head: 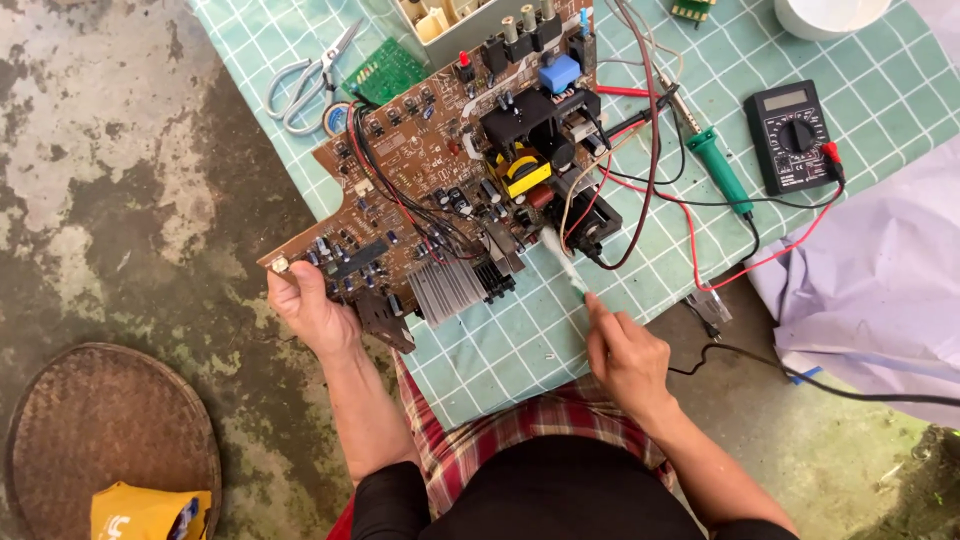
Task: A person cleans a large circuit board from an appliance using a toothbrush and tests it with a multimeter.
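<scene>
A large brown circuit board (420, 170) with black and yellow parts, wires and a ribbed metal heat sink (445, 288) lies partly on a green checked cloth (640, 290). My left hand (305, 305) grips the board's near left corner. My right hand (625, 355) holds a small brush with a green handle (570, 268), whose white bristles touch the board's near right edge beside a black component (595, 228).
A black multimeter (795, 135) with red and black leads sits at the right, near a green-handled soldering iron (720, 170). Scissors (310, 75) and a small green board (385, 72) lie at the top left. A woven basket (100, 440) rests on the concrete floor.
</scene>
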